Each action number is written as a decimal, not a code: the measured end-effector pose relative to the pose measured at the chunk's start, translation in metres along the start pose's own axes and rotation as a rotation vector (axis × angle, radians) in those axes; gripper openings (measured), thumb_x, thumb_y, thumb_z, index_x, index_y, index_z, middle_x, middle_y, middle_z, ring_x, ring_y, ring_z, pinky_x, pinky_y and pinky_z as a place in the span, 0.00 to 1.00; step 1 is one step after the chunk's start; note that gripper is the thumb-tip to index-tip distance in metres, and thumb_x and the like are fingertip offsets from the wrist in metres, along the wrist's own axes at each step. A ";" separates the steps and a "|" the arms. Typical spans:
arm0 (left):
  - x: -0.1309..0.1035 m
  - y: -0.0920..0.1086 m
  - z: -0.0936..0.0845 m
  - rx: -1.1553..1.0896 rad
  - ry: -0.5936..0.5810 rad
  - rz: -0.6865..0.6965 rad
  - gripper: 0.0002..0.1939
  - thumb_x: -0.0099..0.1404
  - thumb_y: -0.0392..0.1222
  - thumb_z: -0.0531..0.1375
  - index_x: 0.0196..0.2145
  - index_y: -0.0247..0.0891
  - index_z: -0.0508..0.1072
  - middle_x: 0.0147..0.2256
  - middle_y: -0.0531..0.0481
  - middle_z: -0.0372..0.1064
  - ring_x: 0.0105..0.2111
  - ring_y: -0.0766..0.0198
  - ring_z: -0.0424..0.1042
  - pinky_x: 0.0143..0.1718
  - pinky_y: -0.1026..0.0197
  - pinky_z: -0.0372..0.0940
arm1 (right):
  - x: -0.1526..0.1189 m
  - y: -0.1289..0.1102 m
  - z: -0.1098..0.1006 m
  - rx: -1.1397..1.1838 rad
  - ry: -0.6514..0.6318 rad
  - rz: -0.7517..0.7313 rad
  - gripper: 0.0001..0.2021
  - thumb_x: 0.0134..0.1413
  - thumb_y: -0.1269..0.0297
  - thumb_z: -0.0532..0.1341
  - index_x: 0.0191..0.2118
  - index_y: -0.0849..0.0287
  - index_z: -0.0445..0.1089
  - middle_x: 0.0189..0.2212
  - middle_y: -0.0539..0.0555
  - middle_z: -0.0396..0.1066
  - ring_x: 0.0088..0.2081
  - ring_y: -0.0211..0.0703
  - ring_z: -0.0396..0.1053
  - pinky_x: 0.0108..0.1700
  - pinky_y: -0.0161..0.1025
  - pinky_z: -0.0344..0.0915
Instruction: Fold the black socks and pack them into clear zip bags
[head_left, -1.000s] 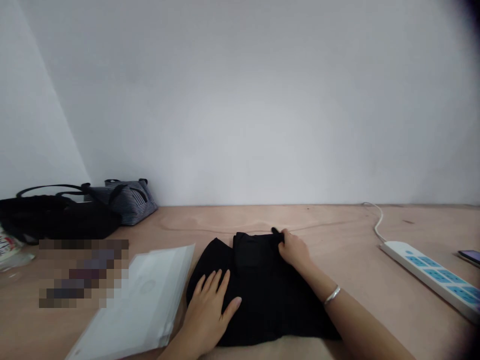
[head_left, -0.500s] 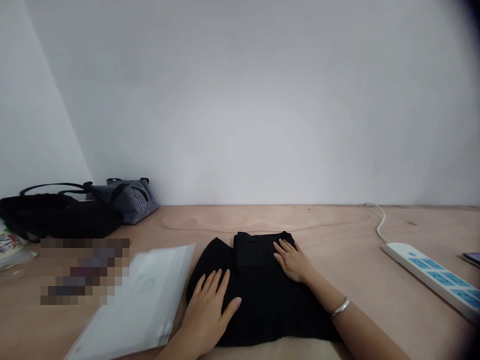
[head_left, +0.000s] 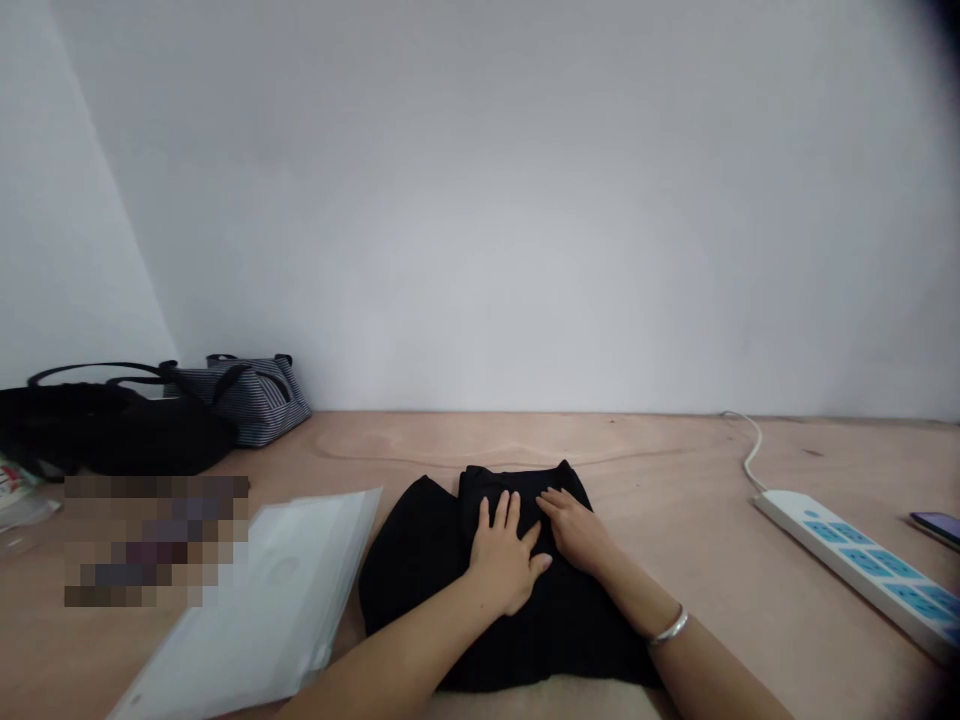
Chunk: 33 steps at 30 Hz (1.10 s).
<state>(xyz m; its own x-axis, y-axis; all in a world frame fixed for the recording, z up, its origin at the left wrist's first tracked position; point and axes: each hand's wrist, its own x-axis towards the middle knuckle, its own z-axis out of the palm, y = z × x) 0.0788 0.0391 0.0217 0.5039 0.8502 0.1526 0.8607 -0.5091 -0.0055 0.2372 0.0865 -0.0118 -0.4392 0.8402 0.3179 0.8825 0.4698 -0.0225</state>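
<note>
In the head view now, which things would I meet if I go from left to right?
Striped bag, black cloth, power strip, phone. The black bag is left out, since it overlaps the striped one.

On our table (head_left: 697, 520), the plastic sleeves (head_left: 262, 600) lie just left of the cloth (head_left: 540, 640), and the power strip (head_left: 855, 560) well to its right, near the phone (head_left: 937, 527). Behind the sleeves, toward our left, the large bag (head_left: 142, 435) sits before the striped bag (head_left: 262, 400), near the wall (head_left: 510, 220).
</note>
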 end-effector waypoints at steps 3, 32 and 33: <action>-0.001 -0.010 0.002 0.009 0.024 -0.075 0.30 0.64 0.54 0.44 0.56 0.30 0.57 0.59 0.33 0.44 0.59 0.47 0.42 0.56 0.44 0.42 | 0.000 0.001 0.003 0.007 -0.029 0.014 0.24 0.47 0.79 0.46 0.52 0.68 0.62 0.51 0.60 0.62 0.54 0.45 0.57 0.56 0.42 0.50; -0.007 -0.112 -0.011 -0.119 0.066 -0.372 0.26 0.66 0.56 0.39 0.54 0.40 0.58 0.53 0.41 0.58 0.54 0.48 0.55 0.52 0.42 0.47 | 0.023 -0.002 -0.021 -0.042 -0.039 0.010 0.18 0.52 0.76 0.48 0.45 0.57 0.67 0.46 0.55 0.66 0.50 0.42 0.58 0.52 0.38 0.50; -0.001 -0.115 -0.014 -0.119 0.109 -0.374 0.24 0.67 0.52 0.40 0.53 0.39 0.59 0.52 0.41 0.59 0.53 0.51 0.56 0.52 0.45 0.49 | 0.029 0.001 -0.023 -0.059 -0.041 0.018 0.18 0.50 0.77 0.49 0.45 0.57 0.67 0.46 0.55 0.65 0.52 0.43 0.56 0.53 0.40 0.48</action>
<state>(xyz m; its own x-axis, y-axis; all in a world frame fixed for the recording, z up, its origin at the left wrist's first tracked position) -0.0219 0.0947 0.0360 0.1412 0.9638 0.2262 0.9654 -0.1847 0.1841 0.2292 0.1044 0.0195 -0.4287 0.8592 0.2793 0.8981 0.4389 0.0284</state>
